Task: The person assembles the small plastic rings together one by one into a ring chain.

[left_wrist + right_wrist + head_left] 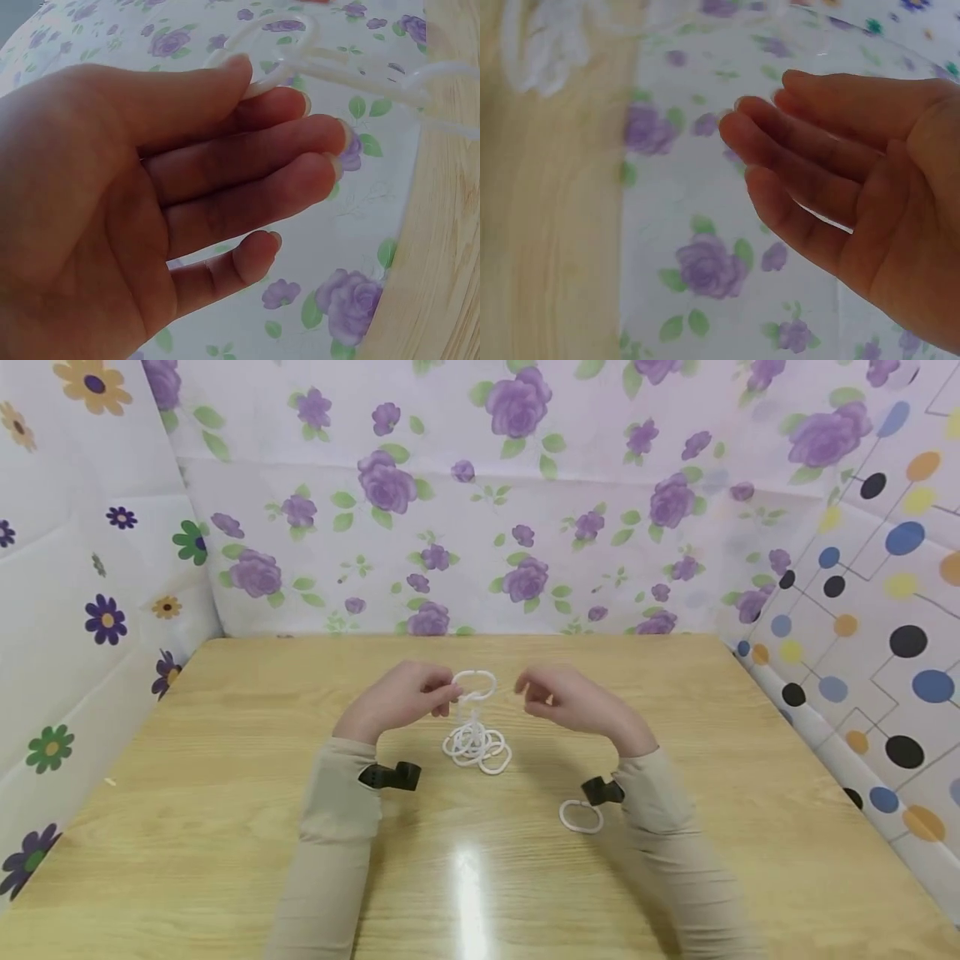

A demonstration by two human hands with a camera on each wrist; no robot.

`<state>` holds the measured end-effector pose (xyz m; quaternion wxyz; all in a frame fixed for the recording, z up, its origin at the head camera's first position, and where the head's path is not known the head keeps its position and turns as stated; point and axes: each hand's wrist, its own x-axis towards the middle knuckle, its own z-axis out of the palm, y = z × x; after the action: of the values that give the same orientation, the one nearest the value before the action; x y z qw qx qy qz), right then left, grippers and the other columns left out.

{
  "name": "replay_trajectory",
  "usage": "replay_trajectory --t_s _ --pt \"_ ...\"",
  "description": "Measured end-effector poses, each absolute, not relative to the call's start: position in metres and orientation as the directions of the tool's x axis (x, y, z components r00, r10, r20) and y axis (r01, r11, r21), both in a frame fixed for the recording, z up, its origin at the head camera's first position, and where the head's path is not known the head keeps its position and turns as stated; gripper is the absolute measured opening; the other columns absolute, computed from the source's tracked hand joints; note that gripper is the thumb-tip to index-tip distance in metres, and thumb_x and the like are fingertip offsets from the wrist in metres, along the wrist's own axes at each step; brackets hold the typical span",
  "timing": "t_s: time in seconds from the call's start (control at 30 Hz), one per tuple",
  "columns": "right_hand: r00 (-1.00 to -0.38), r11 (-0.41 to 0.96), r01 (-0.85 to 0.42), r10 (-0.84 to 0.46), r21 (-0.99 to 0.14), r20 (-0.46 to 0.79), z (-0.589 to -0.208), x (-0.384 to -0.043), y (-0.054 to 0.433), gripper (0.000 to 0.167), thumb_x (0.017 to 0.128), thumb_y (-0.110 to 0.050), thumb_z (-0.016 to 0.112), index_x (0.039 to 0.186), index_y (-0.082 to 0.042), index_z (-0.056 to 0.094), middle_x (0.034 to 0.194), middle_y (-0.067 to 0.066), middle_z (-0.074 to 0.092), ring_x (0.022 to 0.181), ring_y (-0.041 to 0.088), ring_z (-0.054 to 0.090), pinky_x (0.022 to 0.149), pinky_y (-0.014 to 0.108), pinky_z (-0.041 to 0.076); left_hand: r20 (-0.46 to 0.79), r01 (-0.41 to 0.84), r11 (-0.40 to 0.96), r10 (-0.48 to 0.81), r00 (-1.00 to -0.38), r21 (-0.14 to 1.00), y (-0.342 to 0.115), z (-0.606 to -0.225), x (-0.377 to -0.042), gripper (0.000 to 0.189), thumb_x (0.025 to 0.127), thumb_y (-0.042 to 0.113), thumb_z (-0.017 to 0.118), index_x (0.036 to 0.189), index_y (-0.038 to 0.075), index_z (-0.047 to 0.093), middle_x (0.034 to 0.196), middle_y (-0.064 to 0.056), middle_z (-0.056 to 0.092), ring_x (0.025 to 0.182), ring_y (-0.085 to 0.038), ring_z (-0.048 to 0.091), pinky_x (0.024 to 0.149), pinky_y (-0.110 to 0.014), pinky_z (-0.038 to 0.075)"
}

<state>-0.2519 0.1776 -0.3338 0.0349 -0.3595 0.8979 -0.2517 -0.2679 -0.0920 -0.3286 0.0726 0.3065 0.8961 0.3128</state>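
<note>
Between thumb and index finger, my left hand pinches a white plastic ring at the top of a linked chain. In the left wrist view that ring rises past the thumb tip, with another link hanging from it. The chain runs down to a small heap of white rings on the table. My right hand hovers to the right of the held ring, apart from it, its fingers loosely bent with nothing between them. In the right wrist view the chain is blurred at the upper left.
One loose white ring lies on the wooden table below my right wrist. Flowered sheeting stands along the table's far edge, with patterned sheets at both sides. A black wrist camera is strapped to my left sleeve.
</note>
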Motion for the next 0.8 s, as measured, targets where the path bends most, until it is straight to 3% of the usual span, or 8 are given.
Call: replay_trajectory --t_s 0.13,0.23,0.33,0.5,0.67,0.8 --pt "-0.671 0.654 -0.676 -0.737 -0.338 -0.083 -0.347 -0.243 0.193 0.010 0.089 -0.008 0.065 0.099 -0.006 0.063 0.082 -0.002 0.065 0.075 0.008 0.058 0.070 0.025 0.049 0.062 0.503 0.610 0.598 -0.799 0.612 -0.093 -0.329 -0.266 0.028 0.101 0.027 0.052 0.081 0.010 0.063 0.076 -0.004 0.066 0.072 -0.017 0.060 0.066 -0.029 0.045" --pt "-0.646 0.695 -0.653 -0.719 -0.302 -0.256 -0.358 -0.235 0.199 0.008 0.089 -0.008 0.066 0.096 -0.010 0.063 0.080 -0.005 0.060 0.073 0.006 0.051 0.069 0.022 0.045 0.063 0.508 0.611 0.600 -0.797 0.607 -0.093 -0.330 -0.267 0.029 0.101 0.027 0.052 0.079 0.010 0.063 0.075 -0.004 0.065 0.068 -0.015 0.057 0.064 -0.028 0.044" --pt "-0.649 0.737 -0.616 -0.674 -0.277 -0.351 -0.369 -0.227 0.199 0.012 0.085 -0.003 0.065 0.092 -0.012 0.062 0.074 -0.007 0.052 0.068 0.006 0.044 0.065 0.021 0.040 0.060 0.510 0.617 0.601 -0.797 0.599 -0.093 -0.330 -0.267 0.031 0.101 0.027 0.052 0.076 0.010 0.061 0.074 -0.004 0.064 0.064 -0.014 0.053 0.062 -0.028 0.043" --pt "-0.625 0.754 -0.580 -0.654 -0.308 -0.425 -0.386 -0.218 0.194 0.019 0.077 0.002 0.067 0.081 -0.013 0.057 0.067 -0.009 0.044 0.063 0.004 0.040 0.061 0.019 0.035 0.039 0.506 0.623 0.607 -0.794 0.597 -0.094 -0.333 -0.269 0.035 0.101 0.028 0.051 0.073 0.010 0.058 0.072 -0.004 0.062 0.060 -0.014 0.048 0.061 -0.028 0.041" --pt "-0.591 0.728 -0.592 -0.684 -0.344 -0.428 -0.391 -0.214 0.194 0.023 0.077 0.008 0.061 0.076 -0.014 0.057 0.066 -0.010 0.045 0.061 0.002 0.039 0.058 0.017 0.034 0.027 0.499 0.630 0.604 -0.796 0.595 -0.092 -0.332 -0.269 0.033 0.101 0.028 0.051 0.075 0.011 0.060 0.075 -0.006 0.065 0.063 -0.015 0.052 0.063 -0.029 0.043" --pt "-0.584 0.698 -0.609 -0.716 -0.377 -0.381 -0.388 -0.217 0.199 0.019 0.079 0.002 0.063 0.079 -0.016 0.057 0.068 -0.011 0.047 0.062 0.001 0.041 0.059 0.017 0.037 0.024 0.497 0.632 0.604 -0.797 0.594 -0.092 -0.332 -0.269 0.031 0.101 0.028 0.052 0.078 0.010 0.063 0.075 -0.004 0.065 0.068 -0.017 0.057 0.065 -0.029 0.046"
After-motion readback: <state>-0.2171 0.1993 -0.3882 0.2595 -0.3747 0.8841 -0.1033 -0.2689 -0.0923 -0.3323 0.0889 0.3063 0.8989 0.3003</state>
